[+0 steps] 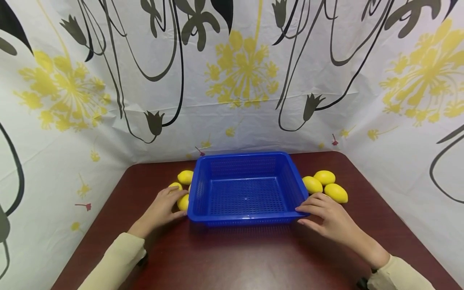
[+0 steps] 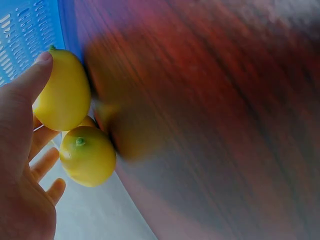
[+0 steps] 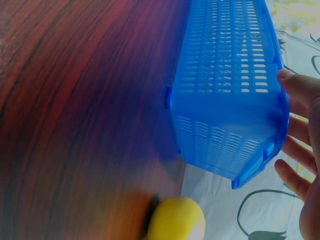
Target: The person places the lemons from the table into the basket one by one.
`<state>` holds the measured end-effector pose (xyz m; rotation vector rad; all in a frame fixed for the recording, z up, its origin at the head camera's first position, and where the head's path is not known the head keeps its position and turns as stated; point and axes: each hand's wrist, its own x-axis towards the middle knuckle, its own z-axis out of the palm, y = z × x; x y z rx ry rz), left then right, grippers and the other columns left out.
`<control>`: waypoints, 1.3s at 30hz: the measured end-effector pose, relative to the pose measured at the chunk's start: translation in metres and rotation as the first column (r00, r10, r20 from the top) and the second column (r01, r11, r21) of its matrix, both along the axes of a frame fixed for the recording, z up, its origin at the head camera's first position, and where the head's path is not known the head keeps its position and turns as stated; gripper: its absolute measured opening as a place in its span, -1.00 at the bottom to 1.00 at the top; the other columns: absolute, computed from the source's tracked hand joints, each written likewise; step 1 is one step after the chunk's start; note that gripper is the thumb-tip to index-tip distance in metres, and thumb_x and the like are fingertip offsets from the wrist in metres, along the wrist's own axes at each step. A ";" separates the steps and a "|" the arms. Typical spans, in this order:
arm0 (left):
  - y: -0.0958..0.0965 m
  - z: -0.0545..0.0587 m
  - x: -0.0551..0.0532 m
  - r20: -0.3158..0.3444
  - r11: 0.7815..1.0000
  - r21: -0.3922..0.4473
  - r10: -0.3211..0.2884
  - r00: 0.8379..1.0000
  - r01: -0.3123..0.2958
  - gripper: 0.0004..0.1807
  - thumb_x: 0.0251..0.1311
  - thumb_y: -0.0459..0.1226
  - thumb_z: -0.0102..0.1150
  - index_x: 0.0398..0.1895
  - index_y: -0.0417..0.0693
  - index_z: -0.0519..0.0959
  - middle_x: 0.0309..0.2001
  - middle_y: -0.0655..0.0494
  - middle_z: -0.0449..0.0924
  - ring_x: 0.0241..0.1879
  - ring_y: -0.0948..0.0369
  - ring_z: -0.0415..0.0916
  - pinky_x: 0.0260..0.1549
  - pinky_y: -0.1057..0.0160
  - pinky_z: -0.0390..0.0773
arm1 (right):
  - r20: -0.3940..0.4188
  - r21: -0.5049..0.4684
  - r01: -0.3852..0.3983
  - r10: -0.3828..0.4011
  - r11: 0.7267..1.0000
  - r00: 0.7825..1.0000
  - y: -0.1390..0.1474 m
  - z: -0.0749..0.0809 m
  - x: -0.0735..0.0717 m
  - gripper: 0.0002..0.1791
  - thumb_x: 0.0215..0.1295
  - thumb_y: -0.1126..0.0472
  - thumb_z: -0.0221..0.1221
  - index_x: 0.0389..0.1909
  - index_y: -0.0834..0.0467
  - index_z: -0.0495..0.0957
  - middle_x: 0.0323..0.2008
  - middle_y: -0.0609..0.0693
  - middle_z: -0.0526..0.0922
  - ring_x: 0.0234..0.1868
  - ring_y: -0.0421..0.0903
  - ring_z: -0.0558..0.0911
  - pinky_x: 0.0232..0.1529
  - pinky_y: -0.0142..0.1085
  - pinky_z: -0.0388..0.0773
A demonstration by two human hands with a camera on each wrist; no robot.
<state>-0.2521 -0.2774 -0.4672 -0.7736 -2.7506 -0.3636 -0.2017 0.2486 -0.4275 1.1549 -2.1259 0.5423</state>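
Note:
A blue plastic basket point(image 1: 246, 217) with perforated walls sits upright on the table. At its left side my left hand point(image 1: 163, 207) is around a yellow lemon point(image 2: 67, 92), thumb on the near side and fingers partly hidden behind it. A second lemon point(image 2: 89, 157) lies against the first, by the loosely spread outer fingers. My right hand point(image 1: 328, 217) holds the basket's near right corner, fingertips over the rim point(image 3: 285, 107) and thumb at its outer side. Beyond that hand lie three lemons point(image 1: 336, 193) in a cluster.
More lemons point(image 1: 185, 177) lie along the basket's left side, partly hidden by it and my hand. The dark red-brown table point(image 1: 232, 257) has a glossy top. A white cloth point(image 1: 232, 121) with flower prints hangs behind the table and at both sides.

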 end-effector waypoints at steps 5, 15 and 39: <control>0.001 -0.001 -0.001 0.001 1.000 0.001 0.002 1.000 -0.002 -0.24 0.01 0.05 0.47 0.27 -0.04 0.48 0.24 0.02 0.57 0.36 -0.12 0.34 0.34 -0.29 0.27 | -0.028 -0.021 -0.015 0.015 1.000 1.000 -0.001 -0.001 -0.001 -0.64 0.28 -0.18 0.25 -0.21 0.03 0.74 -0.26 -0.19 0.70 -0.16 -0.19 0.56 0.05 -0.49 0.35; 0.002 -0.001 -0.002 -0.023 1.000 0.000 -0.008 1.000 0.008 -0.24 -0.02 0.05 0.49 0.25 -0.05 0.51 0.20 0.04 0.60 0.33 -0.08 0.36 0.34 -0.23 0.25 | -0.023 -0.037 -0.019 0.018 0.999 1.000 -0.002 -0.002 0.000 -0.66 0.29 -0.17 0.24 -0.20 0.00 0.73 -0.27 -0.20 0.69 -0.15 -0.20 0.54 0.07 -0.54 0.33; -0.005 0.031 -0.006 -0.083 0.999 0.044 0.022 0.996 -0.019 -0.29 -0.04 0.06 0.50 0.18 -0.04 0.56 0.05 0.04 0.66 0.09 0.03 0.46 0.21 -0.16 0.30 | -0.021 -0.042 -0.003 0.002 0.999 1.000 -0.003 -0.005 -0.001 -0.78 0.27 -0.07 0.30 -0.19 -0.05 0.73 -0.28 -0.21 0.69 -0.16 -0.20 0.53 -0.03 -0.45 0.39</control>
